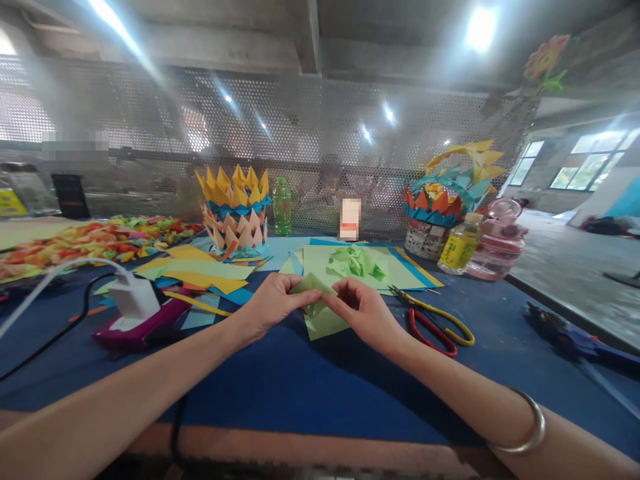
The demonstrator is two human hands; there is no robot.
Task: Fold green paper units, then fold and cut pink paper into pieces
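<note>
A small piece of light green paper (311, 285), partly folded, is pinched between my two hands above the table. My left hand (274, 300) grips its left side between thumb and fingers. On the right side, my right hand (364, 310) pinches the edge near a corner. Just below lies another light green paper piece (325, 325), partly covered by my hands. Behind them, a pile of folded green pieces (356, 261) rests on a stack of coloured paper sheets (313, 257). My fingers hide part of the folded paper.
Scissors (435, 327) with red and yellow handles lie right of my hands. A purple power strip (145, 327) with a white plug stands left. Folded-paper baskets (235, 210), bottles (283, 207) and a heap of paper bits (110, 240) line the back. A glue gun (580, 337) lies far right.
</note>
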